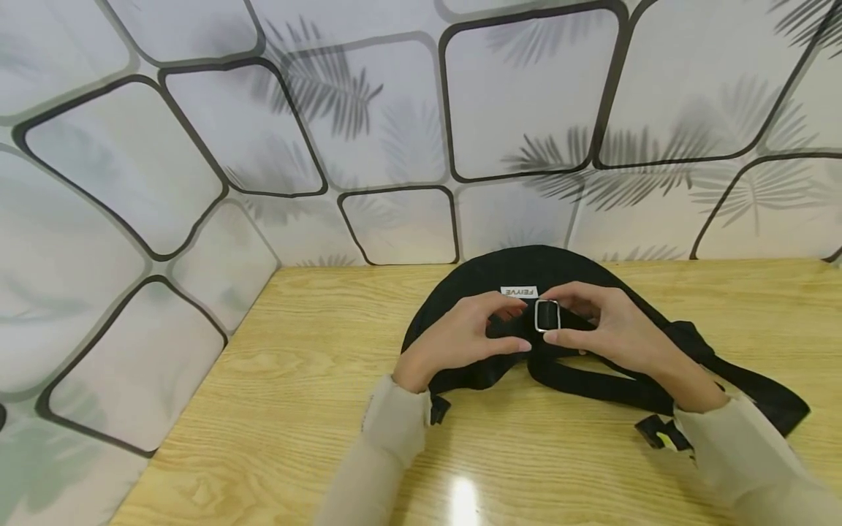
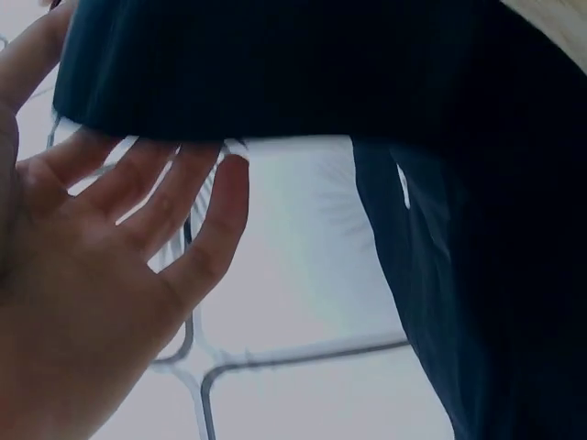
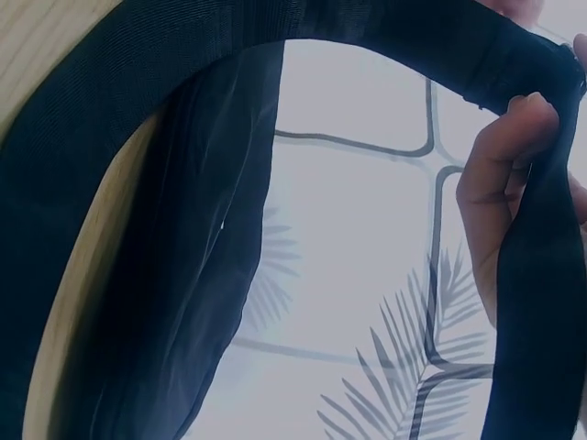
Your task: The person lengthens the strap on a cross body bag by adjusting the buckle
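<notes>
A black crescent-shaped bag [image 1: 487, 272] with a white label [image 1: 519, 292] lies on the table, its lettering upside down. My right hand [image 1: 618, 329] pinches a silver metal strap slider [image 1: 537, 316] from above and below, between fingers and thumb, over the bag's middle. Black strap [image 1: 592, 382] runs through the slider and loops below it. Just left of the slider is my left hand [image 1: 460, 332], thumb and fingers apart beside the strap. In the left wrist view its fingers [image 2: 229, 211] extend behind a dark strap; whether they touch it I cannot tell.
A black plastic buckle [image 1: 658, 432] with a yellow-green mark lies by the right sleeve, and another black buckle end [image 1: 439, 410] by the left cuff. More strap [image 1: 763, 380] stretches right across the wooden table [image 1: 296, 380]. Patterned wall covering [image 1: 395, 226] rises behind and at left.
</notes>
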Demonstrator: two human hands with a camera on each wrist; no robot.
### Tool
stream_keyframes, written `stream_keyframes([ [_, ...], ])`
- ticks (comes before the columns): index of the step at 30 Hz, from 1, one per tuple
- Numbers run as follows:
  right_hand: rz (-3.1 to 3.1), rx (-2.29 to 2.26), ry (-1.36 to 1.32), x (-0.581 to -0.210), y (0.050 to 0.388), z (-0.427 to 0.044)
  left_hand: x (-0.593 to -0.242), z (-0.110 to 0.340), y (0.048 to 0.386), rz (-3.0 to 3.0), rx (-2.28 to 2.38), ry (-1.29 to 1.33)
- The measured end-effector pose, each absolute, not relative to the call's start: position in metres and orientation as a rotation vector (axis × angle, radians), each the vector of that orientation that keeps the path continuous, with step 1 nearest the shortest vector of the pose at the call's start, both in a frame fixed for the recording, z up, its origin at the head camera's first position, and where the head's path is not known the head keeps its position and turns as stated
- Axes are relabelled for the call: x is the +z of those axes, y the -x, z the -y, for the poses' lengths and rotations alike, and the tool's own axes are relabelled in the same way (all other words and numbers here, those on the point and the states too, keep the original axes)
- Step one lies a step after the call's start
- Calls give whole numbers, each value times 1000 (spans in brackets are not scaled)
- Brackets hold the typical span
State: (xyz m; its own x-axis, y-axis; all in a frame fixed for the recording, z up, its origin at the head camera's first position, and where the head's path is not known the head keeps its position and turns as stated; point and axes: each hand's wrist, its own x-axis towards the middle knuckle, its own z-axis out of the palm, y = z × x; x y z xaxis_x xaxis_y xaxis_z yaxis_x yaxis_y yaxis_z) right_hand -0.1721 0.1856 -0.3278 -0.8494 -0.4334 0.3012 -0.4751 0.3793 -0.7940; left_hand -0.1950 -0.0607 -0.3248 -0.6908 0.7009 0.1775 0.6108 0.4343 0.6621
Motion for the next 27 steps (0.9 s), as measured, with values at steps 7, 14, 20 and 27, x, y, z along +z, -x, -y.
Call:
stream_keyframes([
  [7, 2525, 1563, -911, -329, 173, -180, -328, 44, 194, -2588, 1108, -1215],
  [14, 2529, 1589, -926, -329, 172, -182, -328, 43, 194, -2513, 1128, -1222],
  [20, 2577, 1585, -962, -330, 175, -187, -329, 50, 198, -2426, 1227, -1241],
  [27, 2689, 1685, -895, -338, 181, -199, -324, 70, 203, -2499, 1253, -1175],
])
